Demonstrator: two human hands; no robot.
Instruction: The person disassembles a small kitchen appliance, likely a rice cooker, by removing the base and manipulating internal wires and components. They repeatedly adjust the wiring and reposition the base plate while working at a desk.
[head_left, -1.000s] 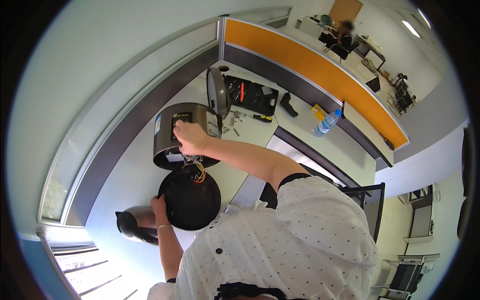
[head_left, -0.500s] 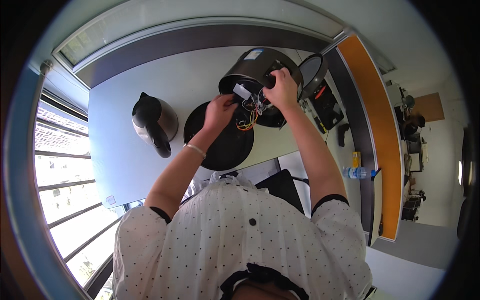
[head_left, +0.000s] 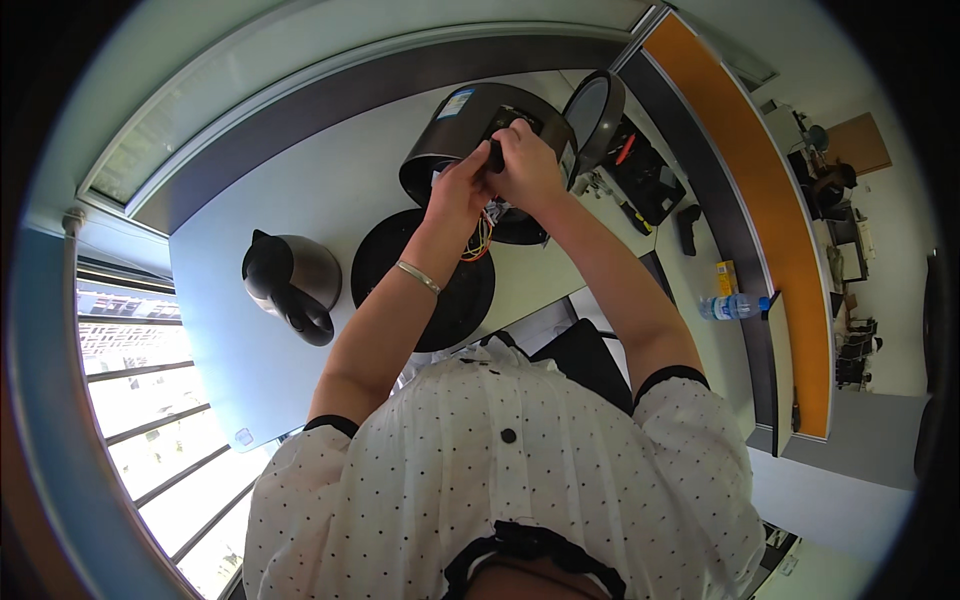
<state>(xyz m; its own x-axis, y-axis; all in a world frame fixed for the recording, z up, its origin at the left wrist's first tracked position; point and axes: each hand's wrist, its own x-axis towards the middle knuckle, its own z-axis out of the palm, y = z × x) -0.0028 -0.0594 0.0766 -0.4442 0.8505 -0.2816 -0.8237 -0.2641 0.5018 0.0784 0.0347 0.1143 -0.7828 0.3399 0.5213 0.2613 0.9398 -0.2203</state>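
A dark rice-cooker-like appliance (head_left: pixel 442 130) lies tilted on the desk, its lid (head_left: pixel 590 115) raised at the right and loose coloured wires (head_left: pixel 478 243) hanging from its underside. My left hand (head_left: pixel 456 195) and my right hand (head_left: pixel 526 175) meet at its lower front, by the control panel. Both have fingers curled around a small dark part (head_left: pixel 495 153) that I cannot identify, largely covered by them. A round black tray (head_left: pixel 440 310) lies just below the appliance, partly behind my left forearm.
A steel kettle (head_left: pixel 310 270) stands left on the desk (head_left: pixel 215 340). Right are an open tool case (head_left: pixel 655 190), a black gun-shaped tool (head_left: pixel 687 230), a yellow-handled tool (head_left: pixel 635 217), a yellow box (head_left: pixel 726 275) and a water bottle (head_left: pixel 733 307). An orange partition (head_left: pixel 720 110) borders the desk.
My left hand has risen from the black tray's edge to join my right hand at the appliance. The view has swung round, so the desk lies differently in the picture.
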